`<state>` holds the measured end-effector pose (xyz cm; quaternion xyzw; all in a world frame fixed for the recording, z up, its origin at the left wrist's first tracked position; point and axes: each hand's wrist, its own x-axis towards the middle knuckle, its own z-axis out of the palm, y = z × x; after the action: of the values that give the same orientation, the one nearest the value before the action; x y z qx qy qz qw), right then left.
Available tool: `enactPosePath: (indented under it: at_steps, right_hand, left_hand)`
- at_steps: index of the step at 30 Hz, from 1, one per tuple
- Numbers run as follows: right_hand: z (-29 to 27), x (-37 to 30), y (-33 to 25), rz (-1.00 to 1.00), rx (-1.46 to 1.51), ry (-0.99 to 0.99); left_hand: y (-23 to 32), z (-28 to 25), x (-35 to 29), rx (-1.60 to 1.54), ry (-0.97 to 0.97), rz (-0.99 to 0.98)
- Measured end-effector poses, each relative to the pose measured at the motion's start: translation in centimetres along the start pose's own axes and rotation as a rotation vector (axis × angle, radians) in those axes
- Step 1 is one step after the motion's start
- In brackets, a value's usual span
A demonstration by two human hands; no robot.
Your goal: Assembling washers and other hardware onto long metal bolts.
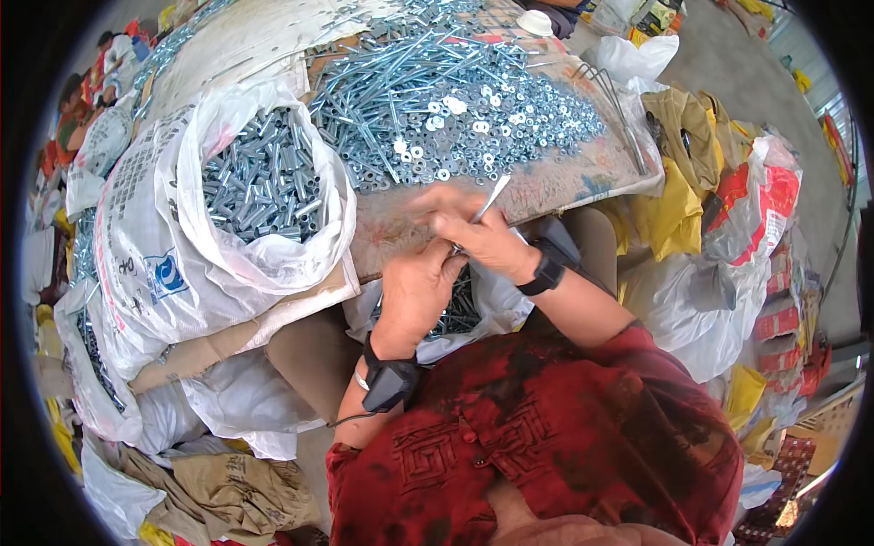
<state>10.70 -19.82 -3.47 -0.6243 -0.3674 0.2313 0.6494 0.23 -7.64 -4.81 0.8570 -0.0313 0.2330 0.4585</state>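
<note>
My right hand is closed, its fingers partly smeared by motion. A shiny metal rod with a flattened pale end sticks up out of it. My left hand is closed in a pinch against the right hand's palm side; a small glint of metal shows at its fingertips, too hidden to name. Both hands are over the near edge of the work table, just above an open white bag of dark metal bolts. Beyond them lies a heap of washers and nuts, with long bolts piled behind it.
A white woven sack full of metal sleeves stands left of my hands. Bent metal rods lie at the table's right edge. Yellow and clear plastic bags crowd the right side. Other people sit at far left.
</note>
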Motion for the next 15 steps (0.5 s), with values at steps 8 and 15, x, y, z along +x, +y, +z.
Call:
enactPosePath:
  at_steps: [8,15]
  right_hand:
    - [3.4,-0.9,-1.8,-0.291,-0.088,-0.051]
    - [0.8,-1.2,-2.9,0.058,0.001,0.342]
  left_hand:
    - [-3.2,-4.2,0.6,-0.146,0.378,-0.355]
    - [-0.6,-1.2,-0.2,0.033,0.367,-0.054]
